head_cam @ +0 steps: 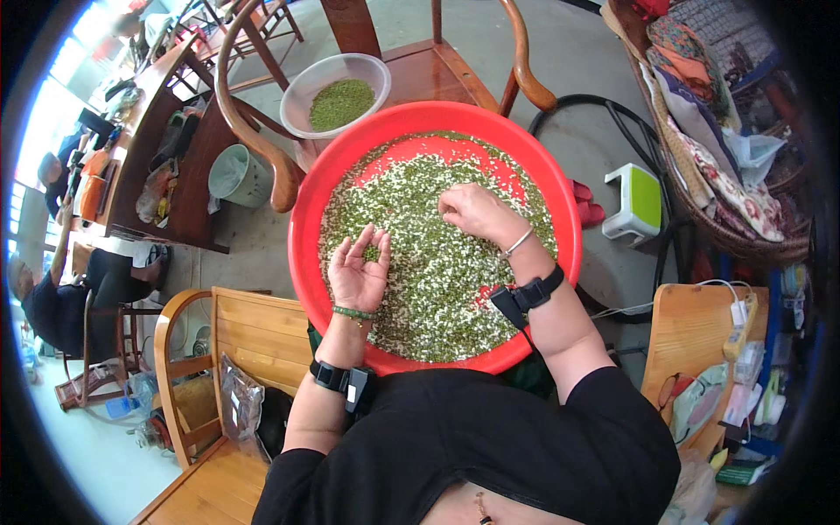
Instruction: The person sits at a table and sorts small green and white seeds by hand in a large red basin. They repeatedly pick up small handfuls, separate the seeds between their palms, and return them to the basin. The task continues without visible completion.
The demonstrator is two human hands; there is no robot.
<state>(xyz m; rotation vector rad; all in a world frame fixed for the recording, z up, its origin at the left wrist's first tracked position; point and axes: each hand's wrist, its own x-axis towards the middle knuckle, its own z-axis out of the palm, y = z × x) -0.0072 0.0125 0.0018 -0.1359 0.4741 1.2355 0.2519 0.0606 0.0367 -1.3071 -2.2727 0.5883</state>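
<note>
A wide red plastic basin (305, 230) in front of me holds a mix of green beans, likely mung beans, and small white grains (433, 275). Over its left side my left hand (359, 270) is turned palm up, with a small heap of green beans (371, 253) cupped at the fingers. My right hand (476, 209) is above the mix, right of centre, with its fingertips drawn together and pointing left. Whether anything is pinched there is hidden. Behind the basin, a translucent white bowl (293, 105) with green beans (341, 105) in it stands on a wooden chair (430, 69).
Curved chair arms (282, 177) rise beyond the basin. At right are a green-and-white stool (636, 202), a black hose (613, 111) and a wicker basket (748, 243) of cloths. A wooden bench (262, 335) and a pale bin (239, 176) stand left. Another person (49, 315) sits far left.
</note>
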